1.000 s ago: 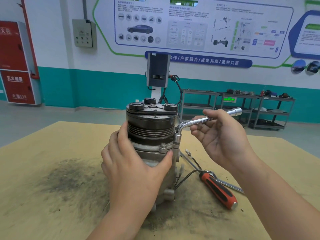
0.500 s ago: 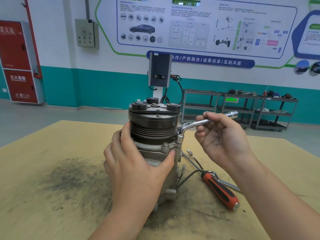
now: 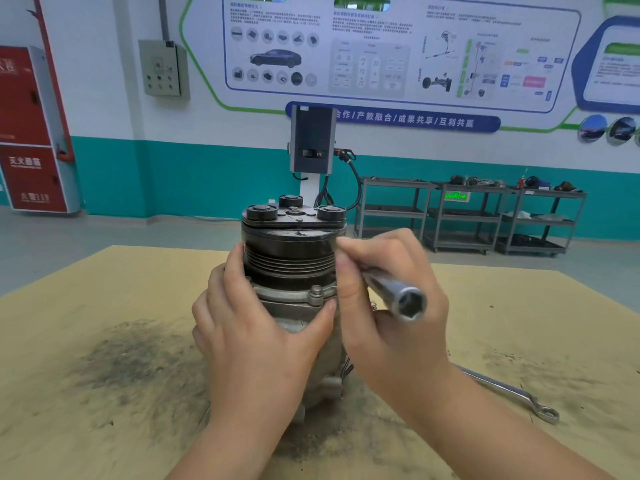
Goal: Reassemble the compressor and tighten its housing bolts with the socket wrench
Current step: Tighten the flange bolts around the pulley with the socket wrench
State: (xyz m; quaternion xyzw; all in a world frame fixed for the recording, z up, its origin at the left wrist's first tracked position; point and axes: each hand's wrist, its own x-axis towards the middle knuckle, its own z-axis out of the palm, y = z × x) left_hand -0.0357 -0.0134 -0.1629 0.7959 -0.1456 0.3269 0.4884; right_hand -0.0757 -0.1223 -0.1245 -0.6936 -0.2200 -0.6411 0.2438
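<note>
A dark grease stain (image 3: pixel 138 355) marks the tan worktop (image 3: pixel 52 341) at left. The left hand (image 3: pixel 263 337) wraps its fingers (image 3: pixel 235 275) round the upright compressor (image 3: pixel 292 258), mid-worktop, thumb just below a housing bolt (image 3: pixel 316 292). Right of it, the right hand (image 3: pixel 391 306) has its fingers clamped on the socket wrench (image 3: pixel 398 294), open hex end nearest. A ring spanner (image 3: pixel 512 393) lies at right.

The compressor (image 3: pixel 294 268) stands upright on the table (image 3: pixel 104 306), near its middle. The left hand (image 3: pixel 256 337) wraps its near left side; the right hand (image 3: pixel 391 306) sits just right of it, holding the socket wrench (image 3: pixel 398 296) — open end toward the camera. A spanner (image 3: pixel 512 393) lies on the table further right, and carts (image 3: pixel 467 216) stand behind — probably against the wall.
</note>
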